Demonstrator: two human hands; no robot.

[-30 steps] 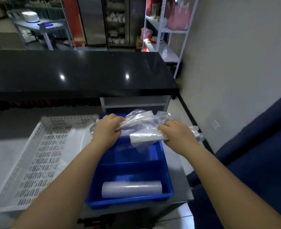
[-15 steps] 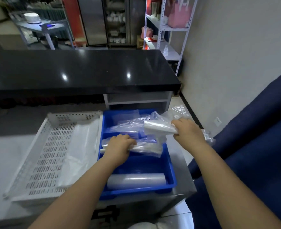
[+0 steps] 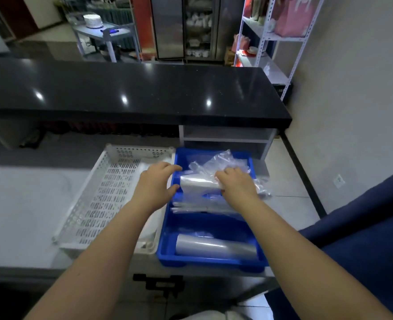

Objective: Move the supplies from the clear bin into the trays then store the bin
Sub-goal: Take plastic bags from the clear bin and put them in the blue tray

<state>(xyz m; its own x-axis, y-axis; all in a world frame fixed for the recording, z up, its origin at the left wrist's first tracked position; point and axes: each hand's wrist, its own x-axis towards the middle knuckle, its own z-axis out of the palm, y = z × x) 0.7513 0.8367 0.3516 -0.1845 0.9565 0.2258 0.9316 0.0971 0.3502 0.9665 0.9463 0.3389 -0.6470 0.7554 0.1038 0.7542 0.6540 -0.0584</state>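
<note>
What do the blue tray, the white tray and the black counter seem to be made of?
Blue tray: likely moulded plastic, smooth, slightly glossy, uniform colour.
White tray: also plastic by its look, matte, with rows of moulded slots.
Black counter: polished stone or laminate, I cannot tell which; it mirrors lights as sharp spots.

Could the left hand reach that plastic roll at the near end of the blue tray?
Probably yes: the left hand looks empty, and the plastic roll lies uncovered below its forearm.
</note>
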